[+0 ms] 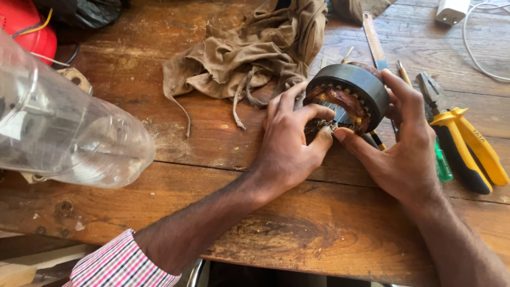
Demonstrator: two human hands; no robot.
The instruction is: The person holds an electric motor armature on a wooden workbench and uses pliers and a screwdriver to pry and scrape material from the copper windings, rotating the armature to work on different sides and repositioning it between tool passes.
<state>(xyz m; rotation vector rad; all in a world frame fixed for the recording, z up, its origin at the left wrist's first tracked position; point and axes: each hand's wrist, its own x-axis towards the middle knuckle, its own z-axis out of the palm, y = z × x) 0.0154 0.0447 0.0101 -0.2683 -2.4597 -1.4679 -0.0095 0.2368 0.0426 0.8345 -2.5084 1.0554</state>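
Left forearm enters from the near left, bare, with a checked sleeve (119, 264) pushed back near the elbow. Left hand (287, 143) lies palm down, knuckles up, fingers reaching right and far; forefinger and thumb curl toward each other, tips close together in a pinch. Right forearm enters from the near right, bare. Right hand (404, 143) is spread wide: fingers arched over the far side, thumb stretched left, its tip meeting the left thumb's tip.

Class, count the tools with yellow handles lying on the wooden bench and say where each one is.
1: the yellow-handled pliers lie at the bench's right edge, beside the right hand. Others may be hidden under it.
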